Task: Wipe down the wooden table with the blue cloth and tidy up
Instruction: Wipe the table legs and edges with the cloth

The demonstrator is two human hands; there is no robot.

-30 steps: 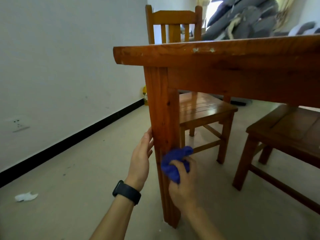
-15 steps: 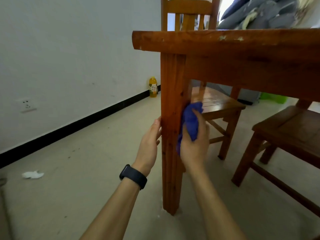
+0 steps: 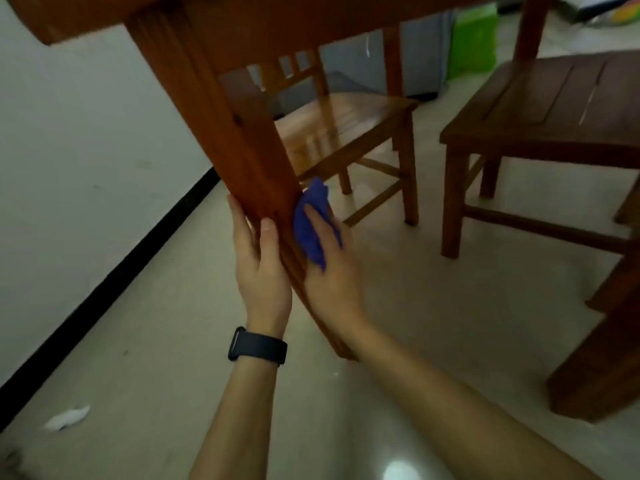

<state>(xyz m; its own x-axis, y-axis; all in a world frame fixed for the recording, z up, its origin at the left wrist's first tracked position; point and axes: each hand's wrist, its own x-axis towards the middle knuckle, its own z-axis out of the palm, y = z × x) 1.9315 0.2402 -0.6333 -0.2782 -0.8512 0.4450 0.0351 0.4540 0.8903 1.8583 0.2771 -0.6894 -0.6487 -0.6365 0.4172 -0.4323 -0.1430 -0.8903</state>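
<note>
Wiping table leg [image 3: 221,116] | blue cloth [image 3: 313,223] bunched, pressed on leg's 3 o'clock face, gripped by right hand [image 3: 332,271] | left hand [image 3: 259,265] fingers straight, flat on 9 o'clock face | cloth judged soft, light, likely to slip: hold as wad under palm

We find open floor [image 3: 145,341] between the bench leg [image 3: 221,116] and the wall [image 3: 69,133]; to its right, a slatted chair [image 3: 346,126] and a darker chair [image 3: 554,109] block passage.
</note>
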